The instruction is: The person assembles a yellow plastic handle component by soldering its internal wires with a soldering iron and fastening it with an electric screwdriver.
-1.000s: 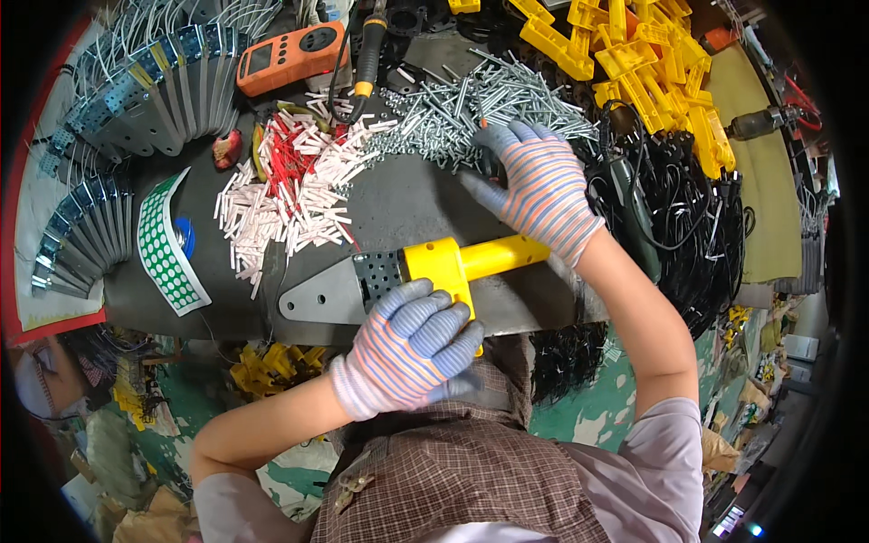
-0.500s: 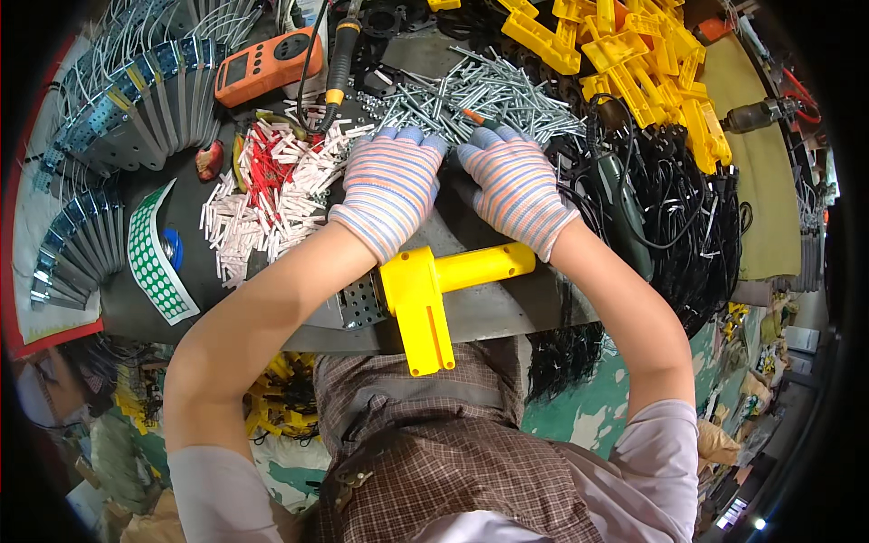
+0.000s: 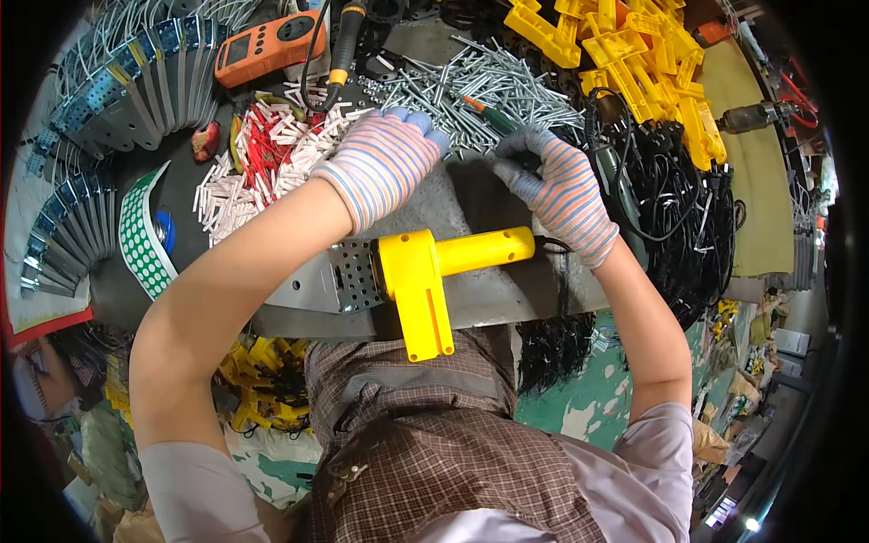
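Observation:
My left hand [image 3: 385, 167], in a striped knit glove, has its fingers curled down at the left edge of a pile of long silvery screws [image 3: 516, 81]; its fingertips are partly hidden. Right of it, my gloved right hand [image 3: 566, 195] is bent inward, thumb and fingertips brought close together at the pile's near edge. What lies between them is too small to make out. Just beyond those fingertips, a green tool with an orange end [image 3: 493, 118] rests on the screws. Below both hands lies a yellow plastic housing with a handle [image 3: 421, 281], joined to a perforated metal plate [image 3: 353, 276].
White and red small sleeves [image 3: 226, 199] are heaped at left, near an orange meter [image 3: 272, 50] and a black-and-yellow handled tool [image 3: 342, 54]. Metal plates with wires [image 3: 136, 90] line the far left. Yellow housings [image 3: 625, 54] and black cords [image 3: 683, 217] fill the right side.
My right hand has drawn back and rightward from the pile, turning inward with its fingers curled. My left hand has shifted slightly up and left. The green tool's body is now more exposed.

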Action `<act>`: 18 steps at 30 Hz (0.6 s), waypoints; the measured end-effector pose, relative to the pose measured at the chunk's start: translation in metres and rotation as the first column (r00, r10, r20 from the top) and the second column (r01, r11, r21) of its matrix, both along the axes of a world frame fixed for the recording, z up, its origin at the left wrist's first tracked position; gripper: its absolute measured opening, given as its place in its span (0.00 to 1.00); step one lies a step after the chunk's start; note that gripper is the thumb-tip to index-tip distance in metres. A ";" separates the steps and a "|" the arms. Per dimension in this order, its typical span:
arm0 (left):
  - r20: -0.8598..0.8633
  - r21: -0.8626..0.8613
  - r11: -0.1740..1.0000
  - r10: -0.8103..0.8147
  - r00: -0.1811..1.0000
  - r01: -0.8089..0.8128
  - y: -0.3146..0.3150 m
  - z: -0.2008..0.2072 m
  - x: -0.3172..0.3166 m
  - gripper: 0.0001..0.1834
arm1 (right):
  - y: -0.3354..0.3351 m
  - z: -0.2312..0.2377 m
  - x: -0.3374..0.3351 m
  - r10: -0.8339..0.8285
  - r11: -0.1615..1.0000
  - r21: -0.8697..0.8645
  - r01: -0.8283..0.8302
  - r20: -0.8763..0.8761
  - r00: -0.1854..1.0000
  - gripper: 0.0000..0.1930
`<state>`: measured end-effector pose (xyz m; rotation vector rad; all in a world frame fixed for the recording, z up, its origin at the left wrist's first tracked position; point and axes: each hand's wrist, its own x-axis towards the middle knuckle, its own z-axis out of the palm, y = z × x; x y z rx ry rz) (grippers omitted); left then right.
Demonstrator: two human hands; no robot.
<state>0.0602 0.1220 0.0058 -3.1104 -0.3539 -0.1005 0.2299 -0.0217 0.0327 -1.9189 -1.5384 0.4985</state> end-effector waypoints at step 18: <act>0.157 -0.155 0.951 0.290 0.944 -0.266 -0.003 -0.022 -0.035 0.17 | 0.030 -0.016 -0.008 0.314 0.935 0.078 -0.346 0.274 0.909 0.08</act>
